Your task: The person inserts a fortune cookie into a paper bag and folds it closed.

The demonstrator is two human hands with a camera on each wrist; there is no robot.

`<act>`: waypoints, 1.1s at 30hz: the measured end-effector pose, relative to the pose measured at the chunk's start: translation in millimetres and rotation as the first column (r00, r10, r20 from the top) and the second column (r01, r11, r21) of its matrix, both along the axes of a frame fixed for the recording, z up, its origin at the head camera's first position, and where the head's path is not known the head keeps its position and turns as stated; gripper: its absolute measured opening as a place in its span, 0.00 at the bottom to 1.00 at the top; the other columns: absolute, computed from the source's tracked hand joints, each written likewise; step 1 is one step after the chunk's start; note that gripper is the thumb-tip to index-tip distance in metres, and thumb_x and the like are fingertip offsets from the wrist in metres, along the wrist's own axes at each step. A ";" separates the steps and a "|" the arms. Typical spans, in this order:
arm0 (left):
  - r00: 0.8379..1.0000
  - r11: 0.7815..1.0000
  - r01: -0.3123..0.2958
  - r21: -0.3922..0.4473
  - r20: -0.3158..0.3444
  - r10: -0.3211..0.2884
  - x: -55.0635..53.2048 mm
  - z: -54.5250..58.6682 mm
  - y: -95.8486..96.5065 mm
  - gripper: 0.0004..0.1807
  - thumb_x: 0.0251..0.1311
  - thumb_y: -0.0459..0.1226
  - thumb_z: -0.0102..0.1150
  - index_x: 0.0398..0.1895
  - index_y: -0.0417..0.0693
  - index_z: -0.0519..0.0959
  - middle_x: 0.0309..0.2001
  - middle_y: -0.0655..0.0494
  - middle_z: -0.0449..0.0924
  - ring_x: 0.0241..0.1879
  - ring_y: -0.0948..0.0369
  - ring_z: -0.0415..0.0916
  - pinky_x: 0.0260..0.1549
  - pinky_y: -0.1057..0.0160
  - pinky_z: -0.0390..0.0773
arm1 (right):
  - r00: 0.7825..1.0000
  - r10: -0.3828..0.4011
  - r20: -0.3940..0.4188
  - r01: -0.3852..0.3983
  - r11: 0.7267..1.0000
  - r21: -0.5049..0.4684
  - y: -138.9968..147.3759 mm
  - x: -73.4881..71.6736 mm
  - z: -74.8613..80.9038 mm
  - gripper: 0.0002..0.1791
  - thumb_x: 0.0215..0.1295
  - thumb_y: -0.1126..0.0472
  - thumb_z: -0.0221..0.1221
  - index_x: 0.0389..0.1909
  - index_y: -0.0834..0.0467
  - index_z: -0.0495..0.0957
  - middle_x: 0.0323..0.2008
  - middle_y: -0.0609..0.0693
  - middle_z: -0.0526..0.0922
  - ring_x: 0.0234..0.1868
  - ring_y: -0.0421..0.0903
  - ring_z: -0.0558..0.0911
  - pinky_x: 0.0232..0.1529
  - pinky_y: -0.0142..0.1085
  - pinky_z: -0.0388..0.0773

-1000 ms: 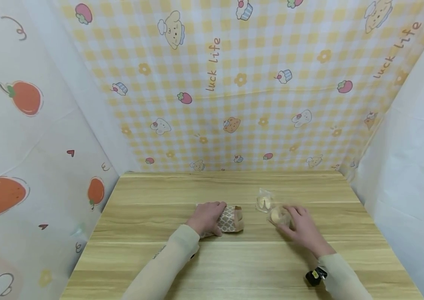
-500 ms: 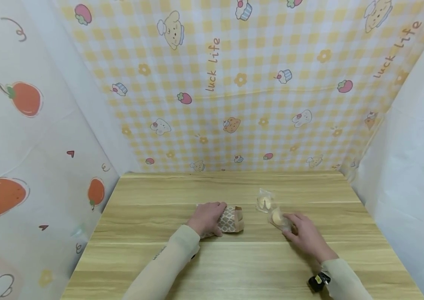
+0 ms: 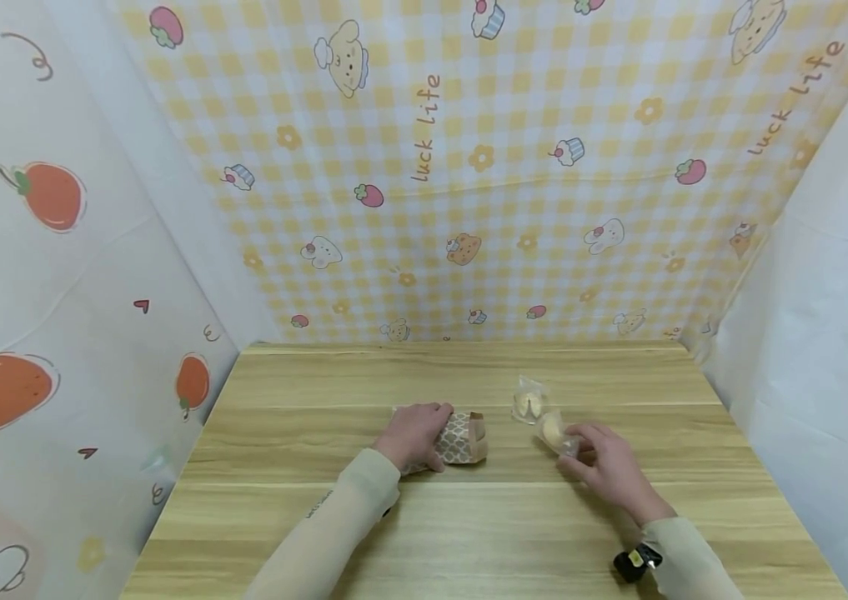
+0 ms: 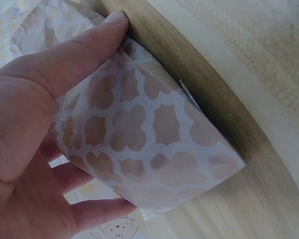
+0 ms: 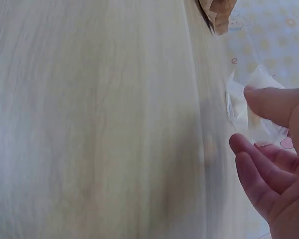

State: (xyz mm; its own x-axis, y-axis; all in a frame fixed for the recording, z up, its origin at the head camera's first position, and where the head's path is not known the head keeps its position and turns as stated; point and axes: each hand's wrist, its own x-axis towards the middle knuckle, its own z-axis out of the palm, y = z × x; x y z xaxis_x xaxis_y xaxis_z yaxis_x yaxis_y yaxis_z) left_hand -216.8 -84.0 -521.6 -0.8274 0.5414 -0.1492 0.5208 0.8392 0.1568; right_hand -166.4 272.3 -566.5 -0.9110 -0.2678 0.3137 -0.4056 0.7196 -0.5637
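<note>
My left hand (image 3: 414,435) grips a brown paper bag with a white lattice pattern (image 3: 457,439), which lies on its side on the table. In the left wrist view, the thumb lies over the bag (image 4: 139,119) and the other fingers curl at its far edge. A fortune cookie in a clear wrapper (image 3: 553,431) lies right of the bag's mouth. At its near right end is my right hand (image 3: 609,468), with thumb and fingers parted; the right wrist view has the thumb overlapping the wrapper (image 5: 263,127). Just behind lies a second wrapped fortune cookie (image 3: 529,404).
The wood-grain table (image 3: 469,542) ends at a yellow checked cloth backdrop (image 3: 499,275). White sheets hang at both sides, the left one (image 3: 116,275) printed with fruit. A black wrist device (image 3: 635,562) sits under the right cuff.
The right hand has drawn back from around the nearer cookie to its wrapper's end, and the cookie has turned slightly. The left hand and bag have stayed put.
</note>
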 end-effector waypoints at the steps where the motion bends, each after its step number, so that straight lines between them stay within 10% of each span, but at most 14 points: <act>1: 1.000 1.000 0.000 0.001 0.000 0.000 0.2 -0.1 0.1 0.43 0.39 0.52 0.88 0.58 0.53 0.74 0.50 0.57 0.84 0.47 0.56 0.83 0.46 0.54 0.84 | 1.000 0.006 -0.010 -0.006 1.000 -0.010 -1.1 0.0 0.2 0.24 0.54 0.65 0.78 0.51 0.62 0.81 0.43 0.54 0.85 0.36 0.47 0.88 0.36 0.37 0.88; 12: 1.000 1.000 -0.009 0.015 0.018 0.009 -1.4 -1.4 0.2 0.42 0.39 0.50 0.89 0.57 0.53 0.74 0.48 0.58 0.83 0.46 0.58 0.82 0.46 0.54 0.84 | 0.995 0.031 -0.097 -0.042 0.993 -0.110 -21.8 -3.4 8.5 0.22 0.49 0.65 0.80 0.46 0.60 0.84 0.35 0.50 0.86 0.29 0.35 0.84 0.28 0.31 0.83; 22: 1.000 1.000 -0.015 0.019 0.025 0.015 -0.2 0.7 0.5 0.42 0.39 0.50 0.89 0.57 0.53 0.74 0.49 0.57 0.83 0.46 0.57 0.82 0.46 0.53 0.84 | 0.990 0.096 0.108 -0.066 0.967 -0.247 -44.8 -12.9 16.6 0.25 0.50 0.65 0.80 0.51 0.58 0.85 0.43 0.51 0.87 0.34 0.36 0.87 0.36 0.33 0.87; 33: 0.999 1.000 -0.016 0.014 0.033 0.016 0.7 2.3 1.5 0.40 0.40 0.50 0.88 0.55 0.53 0.73 0.43 0.60 0.80 0.42 0.58 0.80 0.43 0.54 0.83 | 0.977 0.200 0.069 -0.179 0.956 -0.231 -65.3 -25.7 10.5 0.20 0.56 0.63 0.78 0.50 0.60 0.85 0.46 0.53 0.86 0.38 0.38 0.85 0.39 0.32 0.86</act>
State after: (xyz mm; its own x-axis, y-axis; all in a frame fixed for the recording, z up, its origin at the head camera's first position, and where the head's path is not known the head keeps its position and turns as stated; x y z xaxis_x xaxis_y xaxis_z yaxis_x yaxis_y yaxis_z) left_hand -216.1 -82.5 -519.3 -0.8308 0.5305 -0.1685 0.5018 0.8448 0.1857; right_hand -192.1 206.9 -556.1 -0.8775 -0.3714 0.3035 -0.4624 0.4870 -0.7410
